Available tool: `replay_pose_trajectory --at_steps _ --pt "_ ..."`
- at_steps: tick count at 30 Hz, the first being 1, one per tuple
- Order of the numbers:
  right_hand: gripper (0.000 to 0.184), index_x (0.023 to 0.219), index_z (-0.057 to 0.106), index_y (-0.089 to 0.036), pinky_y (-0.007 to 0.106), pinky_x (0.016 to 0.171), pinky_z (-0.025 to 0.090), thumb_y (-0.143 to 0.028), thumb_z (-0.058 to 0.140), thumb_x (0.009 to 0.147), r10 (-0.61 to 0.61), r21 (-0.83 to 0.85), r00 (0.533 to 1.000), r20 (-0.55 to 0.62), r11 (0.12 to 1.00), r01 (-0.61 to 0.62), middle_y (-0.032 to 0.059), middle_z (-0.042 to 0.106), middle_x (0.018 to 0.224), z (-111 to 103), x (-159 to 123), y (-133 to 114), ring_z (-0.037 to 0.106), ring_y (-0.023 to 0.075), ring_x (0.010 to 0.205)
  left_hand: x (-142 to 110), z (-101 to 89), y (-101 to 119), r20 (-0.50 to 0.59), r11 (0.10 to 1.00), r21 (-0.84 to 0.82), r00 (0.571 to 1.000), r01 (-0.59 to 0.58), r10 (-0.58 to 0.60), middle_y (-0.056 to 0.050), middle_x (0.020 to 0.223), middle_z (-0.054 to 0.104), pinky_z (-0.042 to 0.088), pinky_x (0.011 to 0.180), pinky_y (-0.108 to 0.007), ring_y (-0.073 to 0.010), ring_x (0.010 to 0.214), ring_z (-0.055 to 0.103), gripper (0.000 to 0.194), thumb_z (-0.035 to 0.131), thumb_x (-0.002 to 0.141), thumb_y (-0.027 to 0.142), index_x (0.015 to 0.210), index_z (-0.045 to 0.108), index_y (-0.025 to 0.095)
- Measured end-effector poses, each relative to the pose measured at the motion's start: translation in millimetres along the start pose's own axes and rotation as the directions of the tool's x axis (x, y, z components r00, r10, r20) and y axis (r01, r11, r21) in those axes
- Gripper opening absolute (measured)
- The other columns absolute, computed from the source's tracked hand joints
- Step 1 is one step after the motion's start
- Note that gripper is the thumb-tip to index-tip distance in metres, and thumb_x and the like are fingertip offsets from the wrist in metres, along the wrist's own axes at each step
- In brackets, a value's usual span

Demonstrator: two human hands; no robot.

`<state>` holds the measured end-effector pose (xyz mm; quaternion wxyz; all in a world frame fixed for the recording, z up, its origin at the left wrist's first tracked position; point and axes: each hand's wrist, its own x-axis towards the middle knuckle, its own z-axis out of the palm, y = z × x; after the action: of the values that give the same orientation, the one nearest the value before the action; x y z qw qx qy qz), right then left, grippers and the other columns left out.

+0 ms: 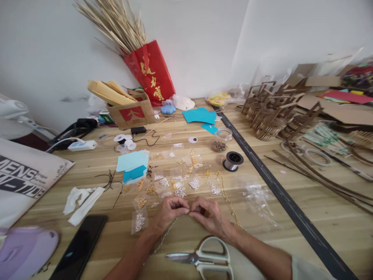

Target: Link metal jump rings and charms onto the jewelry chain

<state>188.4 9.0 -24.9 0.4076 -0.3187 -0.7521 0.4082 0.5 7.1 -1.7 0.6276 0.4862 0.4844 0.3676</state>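
Note:
At the front middle of the table, my left hand [171, 212] and my right hand [210, 216] meet fingertip to fingertip, both pinched closed. A thin silver chain [166, 234] trails from under my left fingers towards the near edge. What sits between my right fingertips is too small to make out. Just below my hands lie scissors [198, 257] with pale handles, blades pointing left. A gold chain [227, 198] runs down the table and passes beside my right wrist. Beyond my hands are small clear bags of silver findings [194, 182] and gold findings [150, 189].
A wire spool [232, 161] and a jar of beads [219, 146] stand beyond my right hand. A dark strip [262, 171] crosses the table. Small woven baskets [271, 120] stand at right. A black phone [80, 249] and blue cards [134, 167] lie left.

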Motion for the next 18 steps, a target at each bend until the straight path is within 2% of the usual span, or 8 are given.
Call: replay_pose_trajectory --at_steps 10,18 --pt "0.019 0.081 0.059 -0.019 0.021 0.051 0.041 -0.035 0.061 0.091 0.044 0.015 0.999 -0.004 0.999 -0.044 -0.0009 0.059 0.067 1.1 -0.4 0.7 0.053 0.0117 0.057 -3.6 0.7 10.3 0.005 0.998 0.054 1.0 -0.015 0.015 -0.002 0.065 0.067 0.042 0.066 -0.026 -0.0167 0.066 0.057 0.017 0.075 0.067 0.032 0.066 0.072 0.016" --pt "0.016 0.083 0.059 -0.019 0.022 0.053 0.04 -0.03 0.054 0.093 0.016 0.0 1.0 0.009 1.0 -0.016 -0.0008 0.057 0.067 -2.3 2.7 -8.0 0.05 0.0119 0.058 -2.8 -0.9 2.9 0.012 0.992 0.076 0.995 -0.101 0.1 -0.003 0.069 0.065 0.042 0.068 -0.026 -0.0173 0.07 0.056 0.015 0.074 0.07 0.03 0.066 0.071 0.015"
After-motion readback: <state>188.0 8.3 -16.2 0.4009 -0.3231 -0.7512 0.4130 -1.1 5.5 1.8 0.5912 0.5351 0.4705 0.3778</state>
